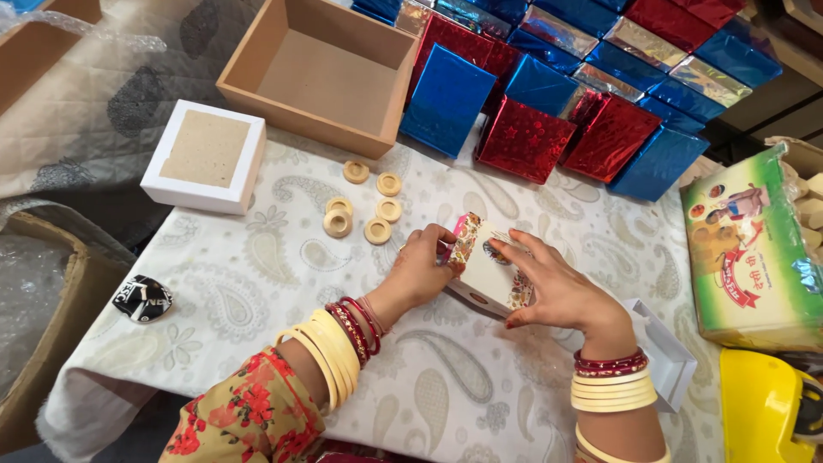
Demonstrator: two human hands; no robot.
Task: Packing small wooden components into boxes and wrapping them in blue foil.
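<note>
**Paisley-Clothed Table with a Small Patterned Box Held in Both Hands**

Paisley-printed white cloth (257, 283) covers the work table seen from above. At the far edge lies an open, empty brown tray box (321, 69); beside it to the left sits one white lidded box with a brown panel (204, 156). Behind and to the right stands a crowd of foil-wrapped gift boxes (583, 94) in blue, red and silver, too overlapped to count exactly. Six small round wooden discs (369, 206) lie in a loose cluster between the tray box and the hands, just beyond the left hand. One small black-and-white object (142, 297) rests near the left table edge. At right are a green printed carton (750, 257), a yellow object (767, 407) and, just beside the right wrist, a white open box part (664, 351).

The small patterned box (489, 273) sits near the table's middle, tilted, held between the hands. The left hand (420, 270) grips its left end with curled fingers; the right hand (557, 287) lies over its right side, fingers spread along the top face. Both wrists carry cream and red bangles (343, 343).
</note>
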